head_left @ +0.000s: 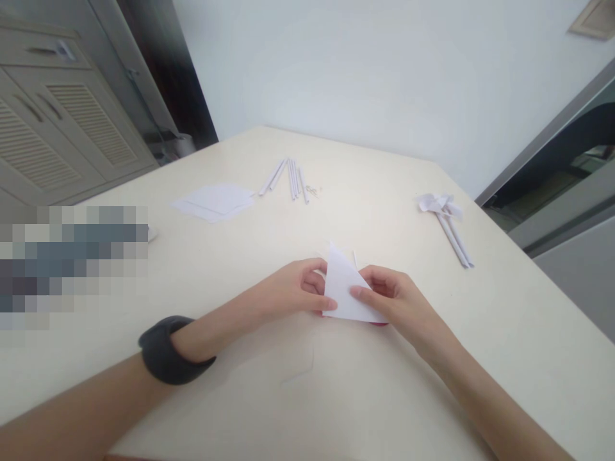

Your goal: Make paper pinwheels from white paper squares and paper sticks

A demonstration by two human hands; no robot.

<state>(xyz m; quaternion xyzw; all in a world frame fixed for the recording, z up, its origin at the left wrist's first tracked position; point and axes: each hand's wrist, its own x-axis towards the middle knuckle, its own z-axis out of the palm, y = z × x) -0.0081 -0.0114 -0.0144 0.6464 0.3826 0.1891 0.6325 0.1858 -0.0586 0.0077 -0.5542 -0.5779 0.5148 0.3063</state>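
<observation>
A white paper triangle (343, 288), seemingly a folded sheet, is held between both hands above the table. My left hand (312, 286) pinches its lower left corner, thumb on top and fingers curled behind. My right hand (387, 291) grips the sloping right side, its thumb lying flat on the paper. Something reddish (378, 324) peeks out beneath the paper's lower right edge; what it is stays hidden. A thin white stick-like piece (355, 258) shows just behind the paper.
White paper sheets (211, 200) lie at the back left. Beside them are several rolled paper sticks (293, 179) and some tiny pale bits (312, 190). Two paper pinwheels on rolled sticks (451, 234) rest at the right. A thin strip (298, 374) lies on the table (240, 397) in front.
</observation>
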